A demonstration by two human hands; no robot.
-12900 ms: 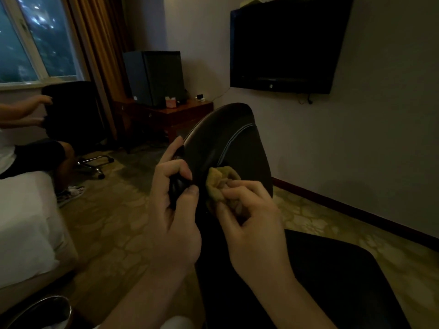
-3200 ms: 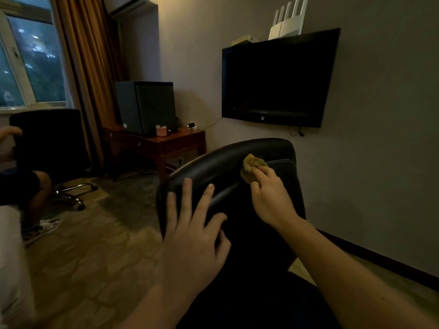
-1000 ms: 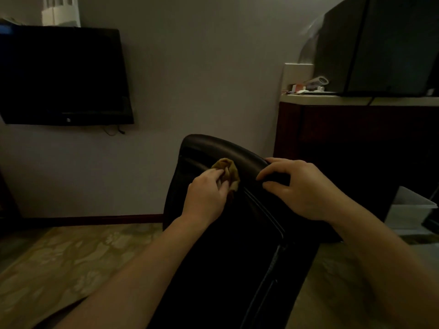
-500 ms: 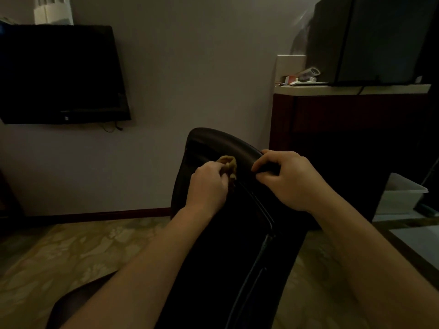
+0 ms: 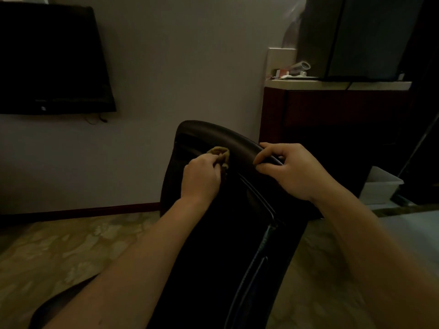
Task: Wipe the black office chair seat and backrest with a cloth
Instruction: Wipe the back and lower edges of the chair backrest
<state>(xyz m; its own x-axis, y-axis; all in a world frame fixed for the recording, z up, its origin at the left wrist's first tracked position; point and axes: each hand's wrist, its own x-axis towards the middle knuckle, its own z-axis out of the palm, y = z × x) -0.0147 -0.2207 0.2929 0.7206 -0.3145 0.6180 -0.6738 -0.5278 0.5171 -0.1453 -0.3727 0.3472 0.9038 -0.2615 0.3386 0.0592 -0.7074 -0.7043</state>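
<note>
Left hand (image 5: 202, 178): the forearm comes in from the lower left and rises toward frame centre. The fingers are curled around the cloth (image 5: 219, 153) and hold it against the backrest (image 5: 213, 245).
Right hand (image 5: 293, 170): the forearm comes in from the lower right. The fingers wrap over the top rim of the backrest with the thumb below, gripping the rim.
Hand spacing: the two hands are near each other and not touching. The cloth lies between them, on the left-hand side.
Cloth: yellowish and bunched into a wad, so no long axis can be told. It touches the backrest just below the curved top edge.
Backrest: black and upright, with its long axis running from the bottom of the frame up to centre. The top rim curves from upper left down to the right hand.
Seat (image 5: 51, 305): only a dark rounded edge shows at lower left, beneath the left forearm.
Bin (image 5: 380, 186): white, on the floor to the right of the chair, beside the cabinet (image 5: 332, 110). Its inside is not visible.
Cabinet top: it carries a large dark box (image 5: 356, 36) and small items too blurred to identify.
Television (image 5: 51, 58): mounted on the wall at upper left, screen dark.
</note>
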